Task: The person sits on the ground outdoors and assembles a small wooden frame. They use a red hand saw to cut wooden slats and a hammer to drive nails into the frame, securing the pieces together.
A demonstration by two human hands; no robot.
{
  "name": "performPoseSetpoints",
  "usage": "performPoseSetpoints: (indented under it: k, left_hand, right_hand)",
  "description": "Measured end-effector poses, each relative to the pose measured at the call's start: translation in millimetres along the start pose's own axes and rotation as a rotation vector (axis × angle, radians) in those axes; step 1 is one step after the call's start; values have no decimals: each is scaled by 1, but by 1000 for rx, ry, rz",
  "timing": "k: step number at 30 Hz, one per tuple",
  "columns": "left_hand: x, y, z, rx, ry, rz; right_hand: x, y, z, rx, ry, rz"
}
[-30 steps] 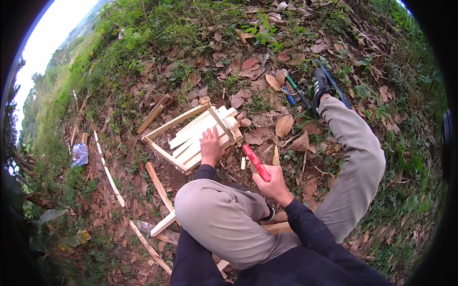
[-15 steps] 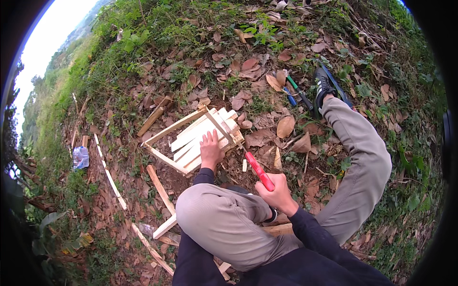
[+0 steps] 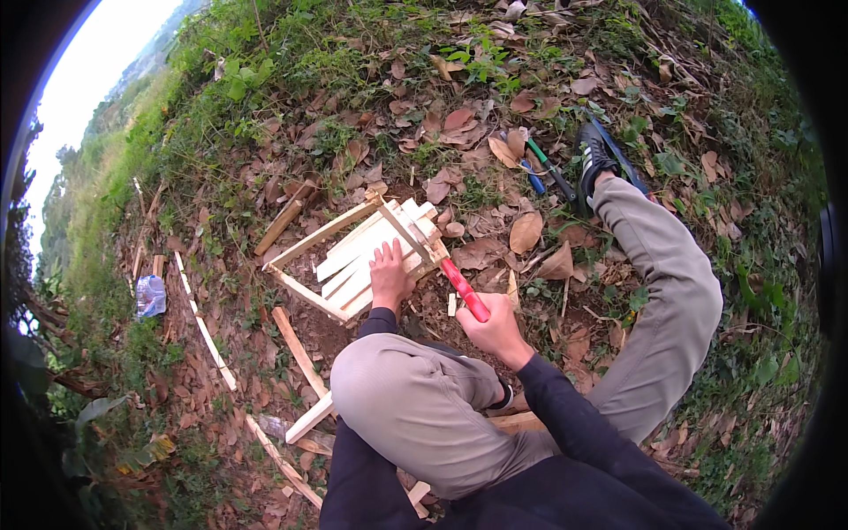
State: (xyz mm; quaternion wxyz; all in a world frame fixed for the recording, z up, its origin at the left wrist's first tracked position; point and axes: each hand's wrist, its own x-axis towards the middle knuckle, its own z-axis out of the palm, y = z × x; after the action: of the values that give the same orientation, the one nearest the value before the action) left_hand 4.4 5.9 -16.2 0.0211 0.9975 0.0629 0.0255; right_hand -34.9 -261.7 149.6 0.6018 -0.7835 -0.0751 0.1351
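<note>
A small wooden frame (image 3: pixel 322 232) with several pale slats (image 3: pixel 352 265) lies on the ground before me. Flat on the slats, with fingers stretched out, rests my left hand (image 3: pixel 389 278). My right hand (image 3: pixel 496 329) is wrapped round the long red handle of a tool (image 3: pixel 461 287). The handle's far end meets the right corner of the frame, and the tool's working end cannot be made out against the wood. My bent left knee is just below my left hand.
Blue-handled (image 3: pixel 533 179) and green-handled (image 3: pixel 544 155) tools lie near my right shoe (image 3: pixel 594 162). Loose wood strips (image 3: pixel 299 349) and a clear plastic bottle (image 3: pixel 150 296) are at the left. A wood block (image 3: pixel 283 225) sits behind the frame, among dry leaves and grass.
My right hand and the red-handled tool have moved forward and left, bringing the handle up against the frame's corner. My left hand has stayed on the slats.
</note>
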Motion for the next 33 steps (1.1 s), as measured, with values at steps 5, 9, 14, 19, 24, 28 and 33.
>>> performPoseSetpoints:
  k: [5, 9, 14, 19, 24, 28, 33]
  left_hand:
    - [7, -4, -15, 50, -29, 17]
    - [21, -11, -35, 2, -51, 26]
    - [49, -39, -78, -10, -229, 26]
    - [52, -59, -85, -60, -168, 135]
    - [59, -40, -92, -38, -223, 45]
    - [68, -39, -103, -94, -116, -17]
    - [63, -27, -84, -87, 120, -49]
  right_hand:
    - [-47, -3, -29, -31, -68, -23]
    - [-26, -31, -18, 18, -34, -2]
    - [7, -67, -8, -1, -44, -9]
    - [-8, -66, -10, 50, -96, -4]
    - [-4, -80, 6, -22, -84, -2]
    - [6, -76, 10, 47, -40, -8]
    - [18, -86, 20, 12, -18, -30]
